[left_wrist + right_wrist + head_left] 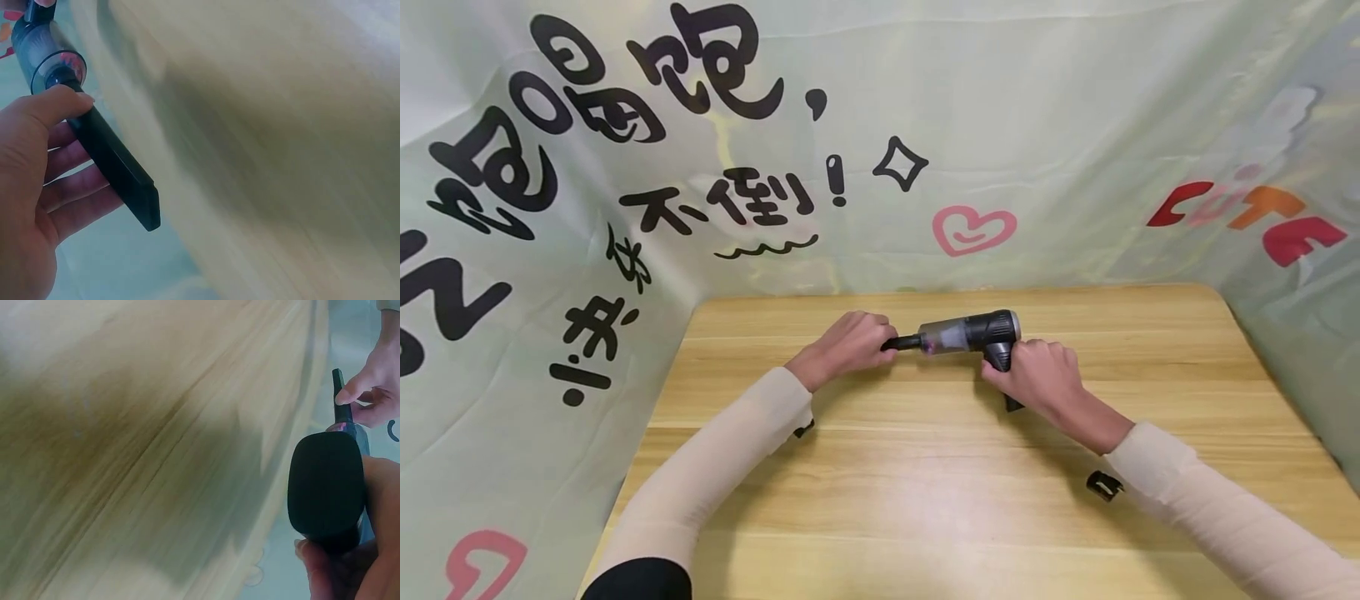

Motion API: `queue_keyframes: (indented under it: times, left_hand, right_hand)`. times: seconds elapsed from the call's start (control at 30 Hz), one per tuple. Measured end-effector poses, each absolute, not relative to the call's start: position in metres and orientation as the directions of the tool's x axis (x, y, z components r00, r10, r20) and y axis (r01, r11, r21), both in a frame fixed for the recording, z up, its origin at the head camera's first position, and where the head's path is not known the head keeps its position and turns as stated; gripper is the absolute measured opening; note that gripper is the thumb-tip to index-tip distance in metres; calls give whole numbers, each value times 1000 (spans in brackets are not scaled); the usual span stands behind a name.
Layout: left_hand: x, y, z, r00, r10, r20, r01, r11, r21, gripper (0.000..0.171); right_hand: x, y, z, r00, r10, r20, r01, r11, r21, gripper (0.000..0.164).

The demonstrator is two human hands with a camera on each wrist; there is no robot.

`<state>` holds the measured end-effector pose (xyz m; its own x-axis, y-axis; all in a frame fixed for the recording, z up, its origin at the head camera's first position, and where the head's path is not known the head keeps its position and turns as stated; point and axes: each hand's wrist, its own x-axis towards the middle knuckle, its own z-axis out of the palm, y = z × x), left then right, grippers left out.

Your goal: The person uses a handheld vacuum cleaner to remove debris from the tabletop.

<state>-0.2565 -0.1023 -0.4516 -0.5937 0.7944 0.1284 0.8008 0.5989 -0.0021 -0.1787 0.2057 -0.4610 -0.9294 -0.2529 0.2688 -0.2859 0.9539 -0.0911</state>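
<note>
A black handheld vacuum cleaner [981, 332] with a clear dust cup is held above the table, its body lying sideways. My right hand [1045, 375] grips its handle; in the right wrist view the handle's flat black base [326, 487] faces the camera. At the other end, my left hand [856, 342] pinches the long black nozzle [115, 162]. In the left wrist view the thumb lies over the nozzle near the clear cup [59, 65], with the fingers behind it. The nozzle's slanted tip points away from the cup.
A light wooden table [910, 492] lies below both hands. Pale fabric with printed writing and a pink heart [973, 231] hangs behind it and along the sides. Small black clips, one at the right wrist [1103, 485], show under the sleeves.
</note>
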Motion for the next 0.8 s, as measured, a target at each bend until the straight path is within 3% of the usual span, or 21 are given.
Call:
queue_keyframes:
  times: [0.3, 0.8]
  left_hand:
    - [-269, -93, -453, -583, 808, 80, 802, 589, -104, 18]
    - [-280, -82, -459, -608, 794, 19, 785, 605, -132, 21]
  right_hand:
    - [-189, 202, -466, -981, -155, 113, -170, 977, -132, 57]
    - [-205, 207, -479, -986, -145, 86, -157, 977, -146, 59]
